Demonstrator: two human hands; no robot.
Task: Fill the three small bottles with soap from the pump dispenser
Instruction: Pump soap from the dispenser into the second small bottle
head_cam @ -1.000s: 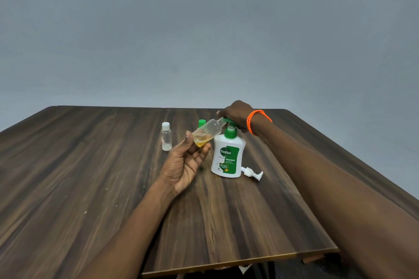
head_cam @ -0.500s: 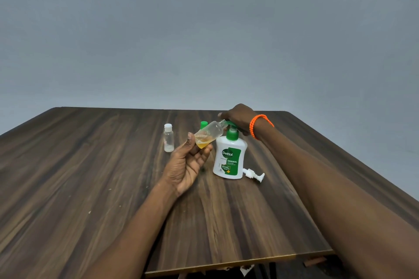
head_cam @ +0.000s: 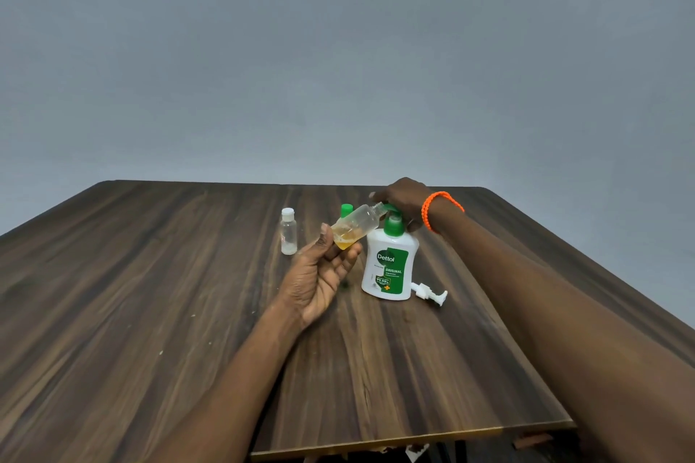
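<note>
Soap is held in a tilted small bottle (head_cam: pixel 355 227) pinched by left-hand fingers (head_cam: pixel 340 256), while the dispenser pump (head_cam: pixel 391 212) is covered by curled right-hand fingers (head_cam: pixel 380 195).

The counter (head_cam: pixel 150 312) was matt, dark wood grain; the small bottle (head_cam: pixel 357 224) clear plastic; the pump dispenser (head_cam: pixel 389 271) glossy white plastic.

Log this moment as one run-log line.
left hand: holds tilted bottle at nozzle | right hand: on pump | bottle: some amber soap | capped bottle: on table
</note>
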